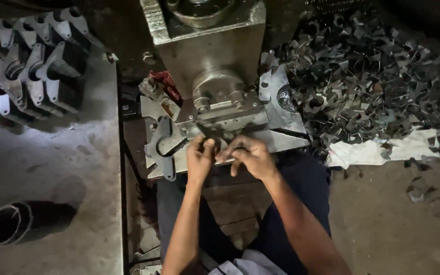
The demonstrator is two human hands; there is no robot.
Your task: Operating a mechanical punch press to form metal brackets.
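Note:
My left hand [200, 159] and my right hand [248, 155] meet at the front of a press die [220, 109], both pinching a small flat metal piece [225, 159] that lies at the edge of the steel bed plate [286, 140]. The piece is mostly covered by my fingers. The press ram block [207, 43] stands directly above and behind the hands. A cut metal bracket [163, 145] with a curved slot lies on the bed just left of my left hand.
Stacks of finished brackets [31, 66] stand on the grey table [42, 163] at the far left. A dark ring-shaped coil [11, 222] lies near its front. A large heap of scrap offcuts [373, 81] fills the right, with a white cloth [378, 150] below it.

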